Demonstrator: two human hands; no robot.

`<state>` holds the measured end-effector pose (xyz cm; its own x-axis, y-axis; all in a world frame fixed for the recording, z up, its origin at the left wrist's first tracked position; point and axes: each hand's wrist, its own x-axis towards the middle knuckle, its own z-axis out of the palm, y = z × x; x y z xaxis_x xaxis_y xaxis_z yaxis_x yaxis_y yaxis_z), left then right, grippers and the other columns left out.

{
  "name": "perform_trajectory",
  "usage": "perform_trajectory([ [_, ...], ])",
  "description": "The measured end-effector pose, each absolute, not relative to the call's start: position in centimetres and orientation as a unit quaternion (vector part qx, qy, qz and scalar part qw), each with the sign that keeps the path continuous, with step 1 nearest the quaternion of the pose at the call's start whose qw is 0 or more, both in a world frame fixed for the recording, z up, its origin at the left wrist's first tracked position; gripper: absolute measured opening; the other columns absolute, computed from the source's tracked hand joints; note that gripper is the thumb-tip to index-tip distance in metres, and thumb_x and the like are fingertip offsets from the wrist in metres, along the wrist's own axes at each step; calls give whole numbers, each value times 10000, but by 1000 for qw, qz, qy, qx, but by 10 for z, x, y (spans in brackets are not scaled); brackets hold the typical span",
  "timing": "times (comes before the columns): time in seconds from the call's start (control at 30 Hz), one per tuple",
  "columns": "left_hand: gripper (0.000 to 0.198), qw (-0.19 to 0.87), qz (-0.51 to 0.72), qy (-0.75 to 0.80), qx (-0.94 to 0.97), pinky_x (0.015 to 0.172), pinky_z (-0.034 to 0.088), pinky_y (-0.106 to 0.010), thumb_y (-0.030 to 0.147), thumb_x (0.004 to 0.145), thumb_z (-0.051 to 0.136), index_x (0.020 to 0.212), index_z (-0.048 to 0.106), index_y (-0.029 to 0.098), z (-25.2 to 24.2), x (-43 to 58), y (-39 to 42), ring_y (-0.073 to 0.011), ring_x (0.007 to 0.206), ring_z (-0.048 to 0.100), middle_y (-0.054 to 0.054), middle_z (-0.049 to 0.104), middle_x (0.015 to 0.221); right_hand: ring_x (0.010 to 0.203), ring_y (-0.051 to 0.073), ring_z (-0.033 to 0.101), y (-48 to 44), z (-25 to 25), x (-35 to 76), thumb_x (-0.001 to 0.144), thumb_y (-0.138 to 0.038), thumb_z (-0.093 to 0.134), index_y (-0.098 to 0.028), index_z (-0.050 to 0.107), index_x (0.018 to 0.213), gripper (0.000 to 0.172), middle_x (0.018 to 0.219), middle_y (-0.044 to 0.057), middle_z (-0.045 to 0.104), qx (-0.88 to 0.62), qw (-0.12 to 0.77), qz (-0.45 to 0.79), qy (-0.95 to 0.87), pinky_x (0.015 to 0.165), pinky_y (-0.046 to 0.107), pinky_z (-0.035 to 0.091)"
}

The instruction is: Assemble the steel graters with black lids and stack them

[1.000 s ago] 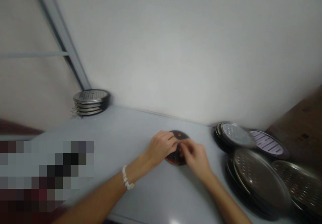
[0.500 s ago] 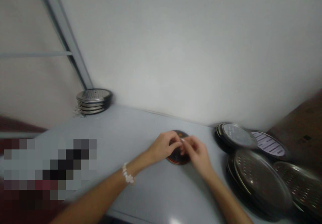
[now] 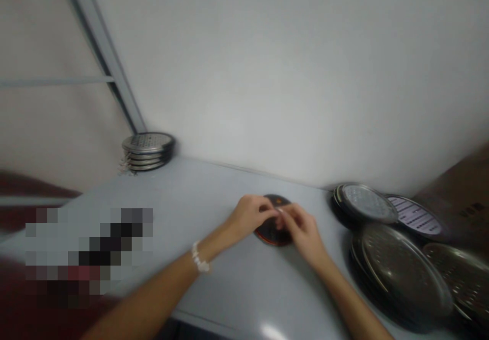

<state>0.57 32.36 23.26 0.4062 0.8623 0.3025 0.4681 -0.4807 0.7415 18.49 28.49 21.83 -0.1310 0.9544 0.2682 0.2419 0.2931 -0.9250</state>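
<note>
A dark round disc (image 3: 273,238) with a thin orange-red rim lies flat on the grey table (image 3: 229,284). Above it my left hand (image 3: 254,213) and my right hand (image 3: 303,230) meet, fingertips pinched together. Whatever sits between the fingers is too small and blurred to name; a pale spot shows at the right fingertips. Both hands hide much of the disc's middle. A white beaded bracelet (image 3: 198,257) circles my left wrist.
At the back left stands a stack of round perforated metal plates (image 3: 148,151). On the right are piles of round metal discs (image 3: 407,271), a disc with a printed label (image 3: 416,216) and a brown cardboard box (image 3: 466,192). A white wall (image 3: 267,75) rises behind.
The view has shifted slightly, so everything sits a little to the right. My fingers stay pinched together over the disc, with the left fingers a bit straighter.
</note>
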Motion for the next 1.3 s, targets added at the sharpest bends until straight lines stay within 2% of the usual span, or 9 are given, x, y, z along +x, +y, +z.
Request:
perform_trajectory([
  [0.1, 188, 252, 350, 425, 796, 751, 468, -256, 306, 881, 660, 785, 778, 195, 231, 7, 323, -168, 757, 671, -24, 771, 817, 680, 167, 622, 285, 218, 185, 953, -409, 539, -193, 658, 914, 249, 704, 2, 653, -458, 473, 378, -651, 688, 286, 477],
  [0.23, 151, 350, 343, 360, 794, 801, 480, -229, 270, 871, 664, 867, 795, 195, 234, 4, 323, -164, 836, 696, -18, 788, 905, 673, 166, 617, 288, 217, 189, 935, -403, 555, -193, 655, 892, 237, 700, 3, 658, -467, 490, 367, -638, 675, 283, 478],
  [0.33, 155, 392, 322, 353, 786, 762, 487, -221, 297, 848, 693, 868, 805, 192, 236, 2, 324, -171, 814, 705, -16, 793, 875, 665, 164, 614, 288, 218, 190, 928, -408, 563, -196, 653, 906, 232, 696, -2, 655, -463, 485, 370, -644, 651, 276, 472],
  [0.53, 155, 278, 343, 427, 789, 783, 479, -257, 272, 870, 667, 839, 799, 199, 230, 5, 326, -179, 795, 692, -28, 786, 851, 692, 162, 620, 285, 218, 188, 963, -418, 521, -201, 643, 932, 252, 725, -1, 651, -448, 455, 371, -674, 681, 275, 474],
  [0.67, 123, 358, 365, 355, 783, 858, 486, -257, 277, 833, 713, 791, 794, 193, 234, 5, 325, -186, 902, 694, -32, 784, 931, 656, 161, 595, 285, 219, 189, 968, -419, 512, -204, 646, 931, 256, 681, -10, 626, -466, 463, 347, -669, 647, 273, 452],
  [0.77, 161, 386, 367, 355, 768, 775, 494, -249, 309, 828, 717, 789, 793, 172, 236, 5, 324, -177, 801, 690, -39, 779, 843, 663, 164, 598, 285, 219, 189, 962, -422, 524, -204, 641, 938, 248, 691, -7, 631, -465, 471, 358, -659, 643, 275, 453],
  [0.93, 191, 329, 370, 426, 758, 683, 466, -243, 326, 837, 695, 762, 772, 168, 233, 6, 325, -158, 690, 646, -25, 751, 736, 679, 164, 608, 285, 214, 186, 983, -435, 488, -212, 632, 960, 266, 730, 2, 638, -437, 460, 387, -669, 648, 276, 464],
  [1.13, 313, 400, 381, 395, 734, 676, 476, -234, 382, 911, 583, 784, 735, 138, 234, 8, 325, -153, 702, 636, -38, 730, 744, 678, 163, 607, 286, 211, 184, 995, -447, 470, -214, 613, 1003, 273, 748, 1, 647, -445, 469, 378, -662, 635, 272, 460],
  [1.3, 221, 468, 389, 356, 709, 753, 510, -255, 316, 861, 626, 836, 732, 124, 236, 7, 325, -167, 765, 663, -58, 739, 802, 670, 162, 612, 285, 214, 184, 990, -462, 474, -216, 603, 989, 278, 757, 1, 647, -441, 481, 385, -653, 629, 273, 471],
])
